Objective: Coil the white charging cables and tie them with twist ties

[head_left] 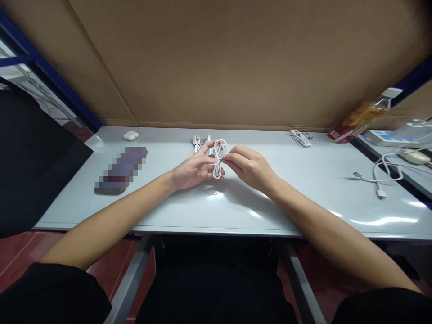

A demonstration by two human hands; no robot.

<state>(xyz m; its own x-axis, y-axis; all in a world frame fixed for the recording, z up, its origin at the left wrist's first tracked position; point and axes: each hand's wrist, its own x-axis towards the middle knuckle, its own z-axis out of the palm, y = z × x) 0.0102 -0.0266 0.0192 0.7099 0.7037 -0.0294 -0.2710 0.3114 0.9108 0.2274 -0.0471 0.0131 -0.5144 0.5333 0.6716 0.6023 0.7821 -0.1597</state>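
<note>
A coiled white cable (219, 158) is held upright above the middle of the grey table (216, 207). My left hand (194, 170) grips the coil from the left, fingers curled round its middle. On the right side of the coil, my right hand (248, 166) pinches it with thumb and fingertips. Both hands hover just over the tabletop. Another bundled white cable (197, 142) lies flat just behind my left hand.
A small white earbud case (131, 135) and a blurred dark flat object (120, 171) lie at the left. A tied white cable (301, 137) rests at the back right, a loose white cable with plugs (380, 176) further right. A tilted bottle (362, 116) leans at the far right. Cardboard walls stand behind.
</note>
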